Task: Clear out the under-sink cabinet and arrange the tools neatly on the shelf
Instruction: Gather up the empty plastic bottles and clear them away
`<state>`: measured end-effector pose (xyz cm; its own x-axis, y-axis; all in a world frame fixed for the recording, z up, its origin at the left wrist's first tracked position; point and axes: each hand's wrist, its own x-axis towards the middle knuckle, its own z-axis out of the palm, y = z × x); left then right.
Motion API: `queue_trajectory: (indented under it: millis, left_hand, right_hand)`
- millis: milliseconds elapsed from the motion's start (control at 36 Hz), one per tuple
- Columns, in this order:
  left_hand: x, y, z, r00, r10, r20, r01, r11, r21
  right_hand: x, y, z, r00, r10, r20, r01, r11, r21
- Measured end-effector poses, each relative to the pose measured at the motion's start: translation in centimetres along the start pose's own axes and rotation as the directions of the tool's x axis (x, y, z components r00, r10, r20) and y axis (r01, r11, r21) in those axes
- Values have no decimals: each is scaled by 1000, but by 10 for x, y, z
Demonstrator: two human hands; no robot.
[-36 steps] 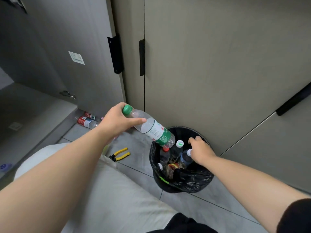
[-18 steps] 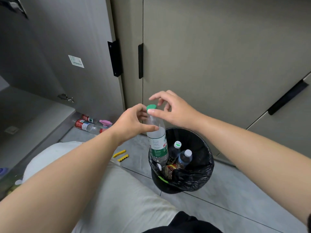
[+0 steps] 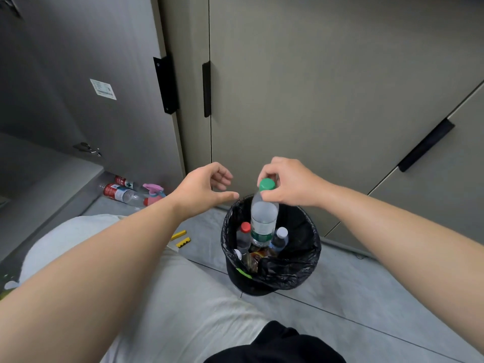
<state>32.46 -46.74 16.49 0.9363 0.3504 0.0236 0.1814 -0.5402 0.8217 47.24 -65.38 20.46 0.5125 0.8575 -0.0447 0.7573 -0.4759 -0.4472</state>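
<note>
A clear plastic bottle (image 3: 264,216) with a green cap and green label stands upright in the black-lined bin (image 3: 306,260). My right hand (image 3: 288,182) pinches its cap from above. My left hand (image 3: 204,189) hovers just left of the bottle with loosely curled fingers and holds nothing. Inside the bin stand a red-capped bottle (image 3: 245,233) and a white-capped bottle (image 3: 280,238) among other rubbish. Yellow-handled pliers (image 3: 181,238) lie on the floor tiles left of the bin, partly hidden by my left forearm.
Two red-labelled bottles (image 3: 119,191) and a pink spray bottle (image 3: 153,193) lie at the foot of the open cabinet door (image 3: 104,106). Closed cabinet doors (image 3: 301,87) rise behind the bin. My knee in pale trousers (image 3: 146,297) fills the lower left.
The bottle passed from my left hand to my right, turned upright and sank into the bin. My left hand let go and drew back to the left.
</note>
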Motion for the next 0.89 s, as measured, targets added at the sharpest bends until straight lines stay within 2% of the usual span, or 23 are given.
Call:
queue_trajectory:
  millis: [194,389,639,889]
  left_hand:
    - [0,-9,1,1000,-8,-15,10,992,126]
    - [0,-19,-2,1000,-28,1,27,979,204]
    - [2,-23,-2,999,-46,0,45,982,186]
    - [4,-26,-2,997,-78,16,73,979,192]
  right_hand:
    - [-24,38,74,971,115,208,-101,992,-76]
    - [-53,77,137,876,275,397,-180,949,-260]
    - [-69,109,157,872,425,244,-261,824,-503]
    - [-60,98,146,907,386,169,-252,820,-514]
